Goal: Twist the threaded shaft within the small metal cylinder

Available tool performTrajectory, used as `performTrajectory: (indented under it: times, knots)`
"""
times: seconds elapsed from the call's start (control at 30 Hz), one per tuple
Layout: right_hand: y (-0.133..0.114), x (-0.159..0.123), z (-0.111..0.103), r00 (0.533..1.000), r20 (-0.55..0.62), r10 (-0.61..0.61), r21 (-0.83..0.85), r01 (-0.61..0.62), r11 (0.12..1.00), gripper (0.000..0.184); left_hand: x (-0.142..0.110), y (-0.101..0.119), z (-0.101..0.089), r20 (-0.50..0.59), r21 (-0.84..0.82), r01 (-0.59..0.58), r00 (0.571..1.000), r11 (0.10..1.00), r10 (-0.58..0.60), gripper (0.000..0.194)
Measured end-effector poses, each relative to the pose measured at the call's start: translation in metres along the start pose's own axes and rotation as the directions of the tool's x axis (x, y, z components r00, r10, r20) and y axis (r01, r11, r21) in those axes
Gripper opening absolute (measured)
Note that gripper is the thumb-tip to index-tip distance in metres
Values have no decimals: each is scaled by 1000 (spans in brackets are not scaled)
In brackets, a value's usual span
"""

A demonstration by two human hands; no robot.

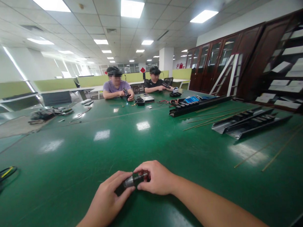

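Note:
A short dark cylinder with a silver metal band [129,182] lies between my two hands, just above or on the green tabletop [127,144]. The fingers and thumb of my left hand [107,194] are closed round its left end. From the other side my right hand [157,178] curls thumb and fingers about its narrower right end, where a thin tip shows near the fingers. My palms hide both ends in part, and the exact kind of part cannot be made out.
Black metal channels [251,121] and thin brass-coloured rods [203,121] lie on the right. A black and yellow cable [6,175] sits at the left edge. Across the table, two people [117,85] in headsets handle drill-like tools. A stepladder [226,74] leans by the cabinets.

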State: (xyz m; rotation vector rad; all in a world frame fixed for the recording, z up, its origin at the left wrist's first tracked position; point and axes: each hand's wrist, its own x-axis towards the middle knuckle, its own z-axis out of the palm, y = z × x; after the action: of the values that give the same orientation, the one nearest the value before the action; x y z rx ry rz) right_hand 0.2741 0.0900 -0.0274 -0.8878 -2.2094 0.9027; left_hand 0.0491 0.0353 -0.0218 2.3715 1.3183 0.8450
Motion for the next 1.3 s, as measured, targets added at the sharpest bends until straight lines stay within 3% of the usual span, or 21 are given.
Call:
performTrajectory:
  times: [0.47, 1.3]
  knots:
    - [-2, -1, 0, 999, 5, -53, -86, 53, 995, 20, 0, 1, 3, -4, 62, 17, 1000, 998, -17, 27]
    - [-4, -1, -1, 999, 1, -50, -56, 50, 997, 16, -1, 4, 4, -49, 184, 59, 998, 981, -51, 30]
